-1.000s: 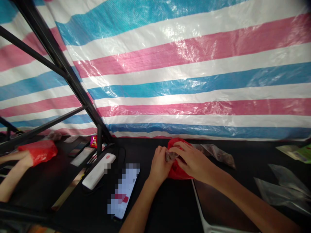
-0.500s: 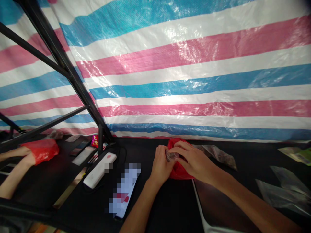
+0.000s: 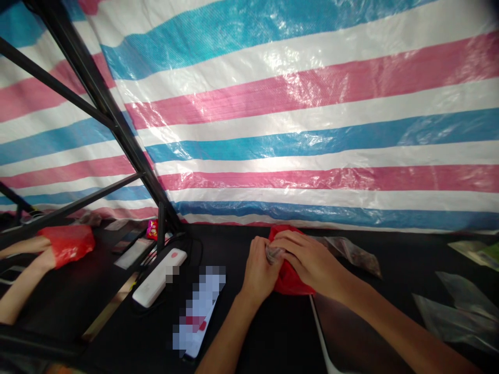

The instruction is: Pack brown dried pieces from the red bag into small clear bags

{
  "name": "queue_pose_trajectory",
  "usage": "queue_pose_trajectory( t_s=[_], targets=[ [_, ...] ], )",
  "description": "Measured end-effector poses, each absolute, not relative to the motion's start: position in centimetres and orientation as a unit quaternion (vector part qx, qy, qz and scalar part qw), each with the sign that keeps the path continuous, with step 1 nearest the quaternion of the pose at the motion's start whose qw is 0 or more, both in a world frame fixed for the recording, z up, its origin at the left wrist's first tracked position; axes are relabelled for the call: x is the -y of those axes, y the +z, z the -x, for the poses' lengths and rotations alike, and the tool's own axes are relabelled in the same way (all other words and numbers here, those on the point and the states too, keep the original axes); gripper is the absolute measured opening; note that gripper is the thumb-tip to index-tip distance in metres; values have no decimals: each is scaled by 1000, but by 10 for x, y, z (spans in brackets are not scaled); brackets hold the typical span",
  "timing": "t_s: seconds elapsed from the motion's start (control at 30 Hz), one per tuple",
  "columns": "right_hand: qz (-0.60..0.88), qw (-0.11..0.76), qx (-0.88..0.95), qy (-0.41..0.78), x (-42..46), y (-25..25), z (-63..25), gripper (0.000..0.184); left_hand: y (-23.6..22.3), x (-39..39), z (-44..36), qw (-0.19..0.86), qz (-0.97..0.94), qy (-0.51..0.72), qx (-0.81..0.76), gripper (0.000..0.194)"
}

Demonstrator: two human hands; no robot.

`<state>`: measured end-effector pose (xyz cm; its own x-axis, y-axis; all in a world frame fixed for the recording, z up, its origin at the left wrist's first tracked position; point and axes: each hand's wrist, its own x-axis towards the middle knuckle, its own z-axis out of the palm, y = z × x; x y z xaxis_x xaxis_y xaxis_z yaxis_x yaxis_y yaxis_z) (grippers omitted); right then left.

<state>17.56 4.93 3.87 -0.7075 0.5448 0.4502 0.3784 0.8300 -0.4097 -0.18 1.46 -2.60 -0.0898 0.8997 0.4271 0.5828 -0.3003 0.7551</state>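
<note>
Two hands work close together at the red bag (image 3: 294,280), near the far edge of the dark surface (image 3: 280,337). Left hand (image 3: 260,270): fingers curled round a crumpled clear plastic piece (image 3: 274,253), which shows in the gap between your hands. Right hand (image 3: 307,259): fingers bent over the red bag from the other side, tips at or near the plastic; whether they pinch it cannot be told from this view (the hand itself hides the contact).

Handling notes, as judged: thin film probably slips and folds on itself, so brace with your left fingers and leave the fine work to the right fingertips. Take up slack in small pinches; a hard tug could tear it. Check that no fold of red film is caught with the clear.

Clearances: a clear bag with dark contents (image 3: 356,254) lies just beyond your right hand. A flat dark panel with a pale rim (image 3: 323,343) sits below your right forearm, so lift that arm rather than drag it. The phone (image 3: 200,314) lies near your left forearm; swing that elbow narrowly.
</note>
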Motion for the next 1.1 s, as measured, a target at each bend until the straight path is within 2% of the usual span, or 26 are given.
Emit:
queue_pose_trajectory(
  t_s=[0.23, 0.4, 0.57, 0.63, 0.73, 0.87, 1.1],
  targets=[
    [290, 304, 900, 120, -49, 46, -177, 23, -17, -14, 2, 146, -646, 479, -576, 14],
    [240, 334, 905, 107, -48, 47, -175, 32, -13, -15, 1, 157, -629, 494, -579, 14],
    [296, 367, 878, 85, -50, 47, -177, 31, -15, -20, 5, 172, -583, 531, -590, 20],
    [316, 338, 883, 81, -56, 43, -181, 30, -16, -21, 9, 170, -565, 527, -611, 24],
    [354, 237, 902, 77, -65, 33, -188, 32, -17, -17, 14, 168, -564, 461, -664, 26],
    [387, 119, 910, 87, -66, 23, -189, 33, -17, -9, 15, 225, -549, 359, -720, 29],
    [391, 136, 896, 162, -57, 30, -188, 17, -16, -5, 14, 301, -539, 362, -699, 26]
  ],
)
